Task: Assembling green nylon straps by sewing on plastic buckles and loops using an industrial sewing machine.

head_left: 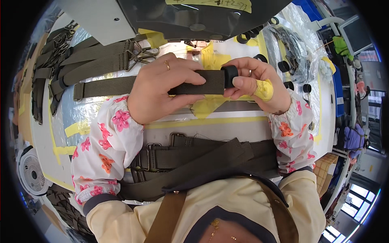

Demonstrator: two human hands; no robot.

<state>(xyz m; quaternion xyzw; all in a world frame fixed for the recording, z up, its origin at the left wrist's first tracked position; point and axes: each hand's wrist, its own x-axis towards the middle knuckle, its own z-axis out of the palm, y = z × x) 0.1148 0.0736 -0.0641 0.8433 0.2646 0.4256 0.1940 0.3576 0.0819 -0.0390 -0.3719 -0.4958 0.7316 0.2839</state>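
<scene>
A dark olive webbing strap (212, 82) lies across the table in front of me. My left hand (156, 87) grips it from above, thumb on the near edge and fingers over the top. To the right, my right hand (263, 79) pinches a black band-like loop (230, 76) between thumb and fingers at the strap's end. The loop touches that end; whether the webbing runs inside it I cannot tell. Yellow tape wraps my right thumb. The strap's far left part carries a rectangular metal buckle (78, 91).
A dark machine head (198, 18) overhangs the table's back. More webbing straps with metal hooks (97, 58) lie at left. A pile of buckled straps (194, 158) sits near my body. Loose black loops (283, 66) and a clear plastic bag (289, 44) are at right. A fan (32, 172) stands lower left.
</scene>
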